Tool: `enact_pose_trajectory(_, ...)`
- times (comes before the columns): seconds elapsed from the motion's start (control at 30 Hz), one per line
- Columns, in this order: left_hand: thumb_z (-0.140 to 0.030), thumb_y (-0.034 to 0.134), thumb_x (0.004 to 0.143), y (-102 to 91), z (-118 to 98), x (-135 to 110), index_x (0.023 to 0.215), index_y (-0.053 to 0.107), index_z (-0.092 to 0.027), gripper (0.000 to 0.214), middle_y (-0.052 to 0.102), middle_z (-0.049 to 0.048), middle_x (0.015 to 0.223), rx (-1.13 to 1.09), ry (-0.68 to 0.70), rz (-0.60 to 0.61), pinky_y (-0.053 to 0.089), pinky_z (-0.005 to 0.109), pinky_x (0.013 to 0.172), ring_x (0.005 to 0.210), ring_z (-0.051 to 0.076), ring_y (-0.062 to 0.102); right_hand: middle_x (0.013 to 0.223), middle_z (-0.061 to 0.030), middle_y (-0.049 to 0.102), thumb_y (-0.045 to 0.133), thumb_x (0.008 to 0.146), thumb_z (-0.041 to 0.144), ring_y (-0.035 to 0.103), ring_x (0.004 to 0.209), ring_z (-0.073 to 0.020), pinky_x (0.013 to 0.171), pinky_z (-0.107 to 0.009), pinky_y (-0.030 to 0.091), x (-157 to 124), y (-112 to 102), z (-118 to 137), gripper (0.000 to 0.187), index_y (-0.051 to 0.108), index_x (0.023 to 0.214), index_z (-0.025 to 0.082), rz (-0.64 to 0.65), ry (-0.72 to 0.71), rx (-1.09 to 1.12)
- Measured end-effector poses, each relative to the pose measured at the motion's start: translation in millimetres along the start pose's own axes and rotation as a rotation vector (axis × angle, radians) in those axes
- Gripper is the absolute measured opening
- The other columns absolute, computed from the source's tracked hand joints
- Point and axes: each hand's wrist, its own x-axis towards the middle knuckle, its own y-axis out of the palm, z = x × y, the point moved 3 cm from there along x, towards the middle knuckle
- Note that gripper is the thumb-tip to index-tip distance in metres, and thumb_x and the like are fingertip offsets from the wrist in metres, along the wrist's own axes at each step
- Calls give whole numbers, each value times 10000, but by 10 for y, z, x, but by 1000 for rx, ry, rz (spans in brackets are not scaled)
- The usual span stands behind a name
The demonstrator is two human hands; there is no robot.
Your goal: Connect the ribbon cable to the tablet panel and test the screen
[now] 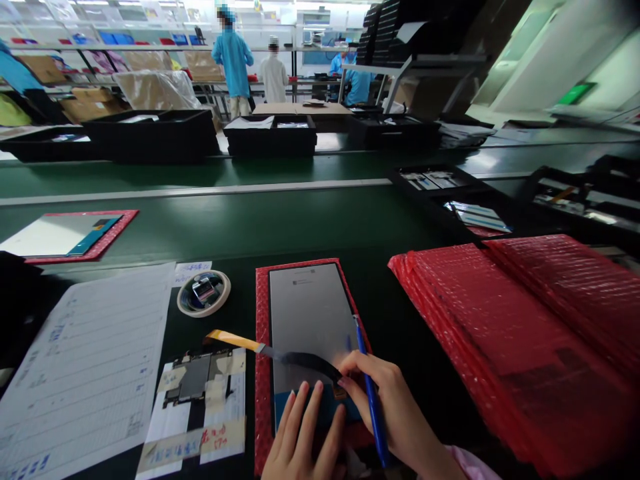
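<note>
A tablet-sized display panel (313, 313) with a silver-grey back lies on a red bubble-wrap bag (263, 333) in front of me. My left hand (305, 440) is open, its spread fingers resting flat on the panel's blue lower strip. My right hand (390, 400) pinches the end of a flat flex cable (307, 361) near a small gold connector (340, 393) on that strip. From there the cable runs leftward, black turning to orange. A blue pen-like tool (375, 413) with a metal tip lies across my right hand; how it is gripped is partly hidden.
Left of the panel are a taped circuit board (196, 377), a tape roll (224, 293) with small parts inside, and a printed sheet (100, 353). Red bubble-wrap bags (500, 333) are stacked right. Beyond stand black trays (273, 140), another panel (55, 233) and several people.
</note>
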Motion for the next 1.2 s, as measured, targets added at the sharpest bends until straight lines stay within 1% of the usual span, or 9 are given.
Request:
enact_pose_trajectory(0.23,-412,393,998,14,-7,3,1431,471,-276,461,592,129,1331,-10,-12,-11,482,386,1033,1350,296,462,733,25,611,515,891,144,585,659,-125,617,-212,408,-34,6,-60,128,547,779,198,49,33,7)
enact_pose_trajectory(0.5,-411,425,991,-8,-14,16,1407,504,-277,445,610,122,1317,-11,-15,5,476,390,1038,1317,297,501,722,26,599,509,878,120,580,646,-124,620,-212,421,-30,23,-58,136,545,771,196,-3,5,5)
enact_pose_trajectory(0.7,-369,383,1005,11,-10,5,1425,478,-282,440,589,123,1337,0,-18,-8,475,388,1041,1331,290,484,709,20,597,495,877,140,584,639,-129,613,-218,423,-12,27,-57,137,547,764,196,2,15,-20)
enact_pose_trajectory(0.87,-424,364,1006,24,-8,-6,1437,464,-272,468,579,138,1339,12,2,-3,472,390,1045,1330,299,483,725,10,609,492,884,164,590,646,-131,621,-210,441,-7,25,-46,132,541,767,199,13,17,17)
enact_pose_trajectory(1.0,-418,378,1003,40,-15,-11,1432,470,-275,461,582,134,1333,10,-12,-10,464,395,1050,1332,299,479,727,11,605,487,884,166,589,647,-130,629,-209,445,-6,23,-39,132,536,767,201,22,30,28)
enact_pose_trajectory(1.2,-428,361,1004,26,-18,14,1439,460,-248,482,575,121,1341,25,8,-29,431,399,1060,1315,303,484,703,21,589,491,886,174,571,632,-129,611,-218,416,-18,29,-64,134,533,762,200,33,39,-15)
